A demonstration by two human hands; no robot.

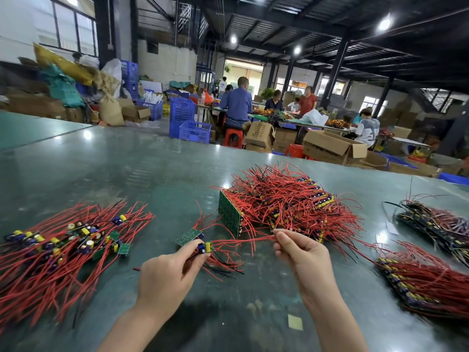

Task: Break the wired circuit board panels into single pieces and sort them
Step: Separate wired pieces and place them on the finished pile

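Note:
My left hand [167, 273] pinches a small single board [206, 247] with a blue capacitor and a yellow part. Its red wires [243, 241] stretch right to my right hand [300, 252], which pinches their ends. A green strip of boards [189, 236] lies just behind my left fingers. Behind it lies a heap of unbroken panels [286, 201] with red wires, one green panel [229, 213] standing on edge at its left. On the left of the table lies a pile of single pieces [58, 246].
More wired panels lie at the right: a red-wired stack [429, 280] and a darker stack [436, 224]. A small yellowish scrap [295, 322] lies on the green table [127, 168]. Beyond the table's far edge, people work among cardboard boxes, blue crates and red stools.

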